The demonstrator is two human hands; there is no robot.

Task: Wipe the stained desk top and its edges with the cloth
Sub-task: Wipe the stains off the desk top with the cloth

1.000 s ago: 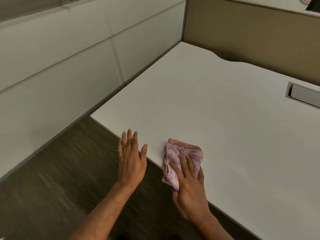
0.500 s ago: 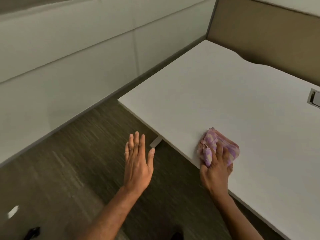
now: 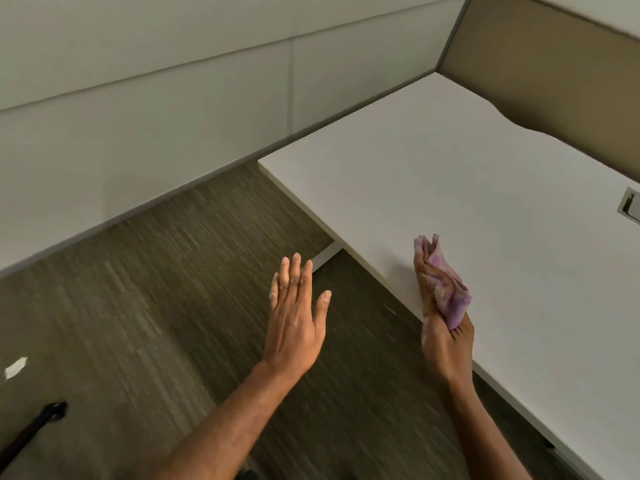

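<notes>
Purple and cream, the cloth (image 3: 445,289) sits bunched in your right hand (image 3: 446,327), which is clenched around it at the near edge of the desk (image 3: 467,188), just over the lip where the white top drops away. Your fingers (image 3: 424,282) wrap the wad from the outer side, and the hand stands turned on edge, so the cloth looks pressed against the rim more than against the flat top; whether it truly touches the edge face cannot be told from this angle. Your left hand (image 3: 296,313) is empty and spread flat, palm down, fingers close together and thumb out, hovering over the carpeted floor (image 3: 156,306) well apart from the desk. By the look of it, you are on the edge-wiping part of the job, working the front rim. No stains show on the white top from here, so how much of it is done cannot be judged. The next move calls for running the wad along the rim toward the near corner (image 3: 263,164), with steady sideways pressure and the cloth folded over both the top lip and the edge face. Your grip is high on the bundle, so watch that bare knuckles do not drag along the rim in place of fabric.
</notes>
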